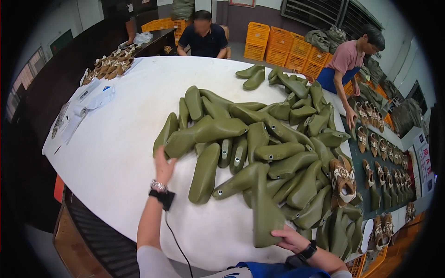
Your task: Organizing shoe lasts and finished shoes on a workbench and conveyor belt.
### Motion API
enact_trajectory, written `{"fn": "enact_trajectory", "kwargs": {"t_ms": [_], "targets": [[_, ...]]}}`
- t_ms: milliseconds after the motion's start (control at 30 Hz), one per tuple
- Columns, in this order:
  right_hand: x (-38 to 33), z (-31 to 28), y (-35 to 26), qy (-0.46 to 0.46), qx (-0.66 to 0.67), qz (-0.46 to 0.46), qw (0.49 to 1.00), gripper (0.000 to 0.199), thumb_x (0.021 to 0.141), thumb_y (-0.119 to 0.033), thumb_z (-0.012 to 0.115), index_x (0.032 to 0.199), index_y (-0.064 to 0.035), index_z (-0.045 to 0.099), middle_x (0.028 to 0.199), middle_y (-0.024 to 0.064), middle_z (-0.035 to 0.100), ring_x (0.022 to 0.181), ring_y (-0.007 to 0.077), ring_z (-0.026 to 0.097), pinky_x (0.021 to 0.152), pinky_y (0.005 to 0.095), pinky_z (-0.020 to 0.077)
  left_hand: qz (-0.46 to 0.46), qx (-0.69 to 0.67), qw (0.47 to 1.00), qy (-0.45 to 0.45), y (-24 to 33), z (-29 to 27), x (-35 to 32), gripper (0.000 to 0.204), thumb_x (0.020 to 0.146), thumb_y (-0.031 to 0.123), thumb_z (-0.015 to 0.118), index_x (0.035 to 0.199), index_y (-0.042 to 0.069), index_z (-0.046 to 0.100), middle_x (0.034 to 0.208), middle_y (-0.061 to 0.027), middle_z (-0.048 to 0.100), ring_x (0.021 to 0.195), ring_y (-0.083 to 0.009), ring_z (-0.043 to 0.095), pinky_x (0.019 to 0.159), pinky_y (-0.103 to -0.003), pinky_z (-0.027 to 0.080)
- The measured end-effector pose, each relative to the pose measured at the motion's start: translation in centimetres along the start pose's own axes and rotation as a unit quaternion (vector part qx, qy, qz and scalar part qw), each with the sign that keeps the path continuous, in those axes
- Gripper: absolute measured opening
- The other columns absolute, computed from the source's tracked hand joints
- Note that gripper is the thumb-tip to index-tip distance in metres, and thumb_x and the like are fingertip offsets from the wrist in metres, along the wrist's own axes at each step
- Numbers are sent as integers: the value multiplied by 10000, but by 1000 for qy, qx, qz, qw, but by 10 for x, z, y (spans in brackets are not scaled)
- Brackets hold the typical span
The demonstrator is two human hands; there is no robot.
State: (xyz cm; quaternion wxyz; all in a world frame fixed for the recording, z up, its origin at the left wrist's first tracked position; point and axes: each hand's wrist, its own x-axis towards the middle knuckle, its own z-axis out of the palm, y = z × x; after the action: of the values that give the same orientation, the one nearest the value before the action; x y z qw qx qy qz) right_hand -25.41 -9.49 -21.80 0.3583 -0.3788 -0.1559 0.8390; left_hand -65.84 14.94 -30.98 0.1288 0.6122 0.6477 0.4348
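Green shoe lasts lie heaped on a white-covered table (pixel 106 139). My left hand (pixel 163 167) is at the left edge of the heap, its fingers and thumb around the near end of a green shoe last (pixel 204 132) that lies on top; the fingertips are partly hidden. At the near side, my right hand (pixel 291 239) grips the lower end of another green shoe last (pixel 266 215), thumb on its face, its narrower end up toward the heap. A single green shoe last (pixel 205 173) lies between my hands. Brown-and-white shoes (pixel 343 180) sit on the heap's right side.
Rows of shoes (pixel 382 148) stand on a dark green surface at right, where a co-worker (pixel 345 62) reaches down. Another person (pixel 204 37) sits across the table. Papers (pixel 90 99) and more shoes (pixel 109 67) are at left. Orange crates (pixel 280 44) line the back. A cable (pixel 178 241) hangs from my left wrist.
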Motion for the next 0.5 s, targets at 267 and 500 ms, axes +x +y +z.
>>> {"fn": "enact_trajectory", "kwargs": {"t_ms": [267, 500], "targets": [[-64, -47, -12, 137, 3, -74, 988, 545, 813, -60, 614, 1305, -17, 381, 1250, 93, 507, 1139, 196, 499, 969, 323, 407, -160, 149, 970, -107, -86, 40, 50, 999, 554, 288, 760, 1388, 117, 238, 1192, -262, 464, 1109, -404, 452, 932, -423, 403], [-66, -72, -84, 143, 36, -179, 973, 463, 830, -101, 600, 1256, -19, 441, 1197, 96, 551, 1096, 204, 541, 949, 354, 430, -439, -506, 740, -57, -33, -59, 2, 452, 818, 351, 624, 1157, 81, 495, 1039, -57, 586, 891, -185, 557, 705, -339, 482]]}}
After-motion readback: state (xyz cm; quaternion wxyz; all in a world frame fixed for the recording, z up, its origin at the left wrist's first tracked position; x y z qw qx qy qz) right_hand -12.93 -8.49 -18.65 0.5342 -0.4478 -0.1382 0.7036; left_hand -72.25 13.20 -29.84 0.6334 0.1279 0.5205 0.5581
